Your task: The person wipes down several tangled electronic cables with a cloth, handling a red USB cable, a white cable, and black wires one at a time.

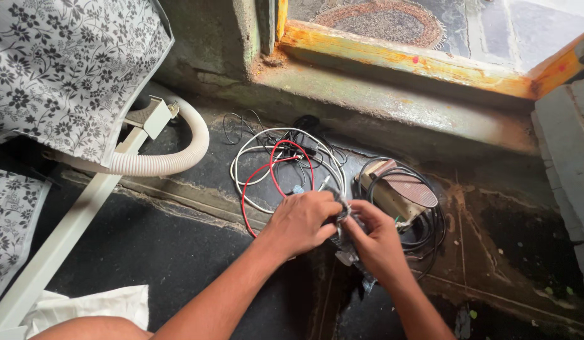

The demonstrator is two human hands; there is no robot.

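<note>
Left hand (301,221) and right hand (377,242) meet at centre, fingers of both closed on a small crumpled clear bag (347,250), which is pinched between them just above the dark floor (179,252); its contents cannot be made out. The left knuckles cover the near edge of a loose tangle of wires (286,170), white, black and one red wire (260,182), lying on the floor directly beyond the hands. Just right of the tangle, touching the right hand's far side, sits a foot pedal (399,189) with a brown ribbed top, ringed by a coiled black cable (430,233); the right hand hides the pedal's near corner. Behind wires and pedal runs a worn concrete step (380,104), capped by a yellow-painted wooden sill (399,60), with a round mat (380,22) beyond it. To the left, well apart from the hands, a white ribbed hose (172,160) curves under a floral fabric cover (65,69), beside a white bar (65,233) slanting toward the lower left. A white cloth (84,308) lies at the bottom left corner.
</note>
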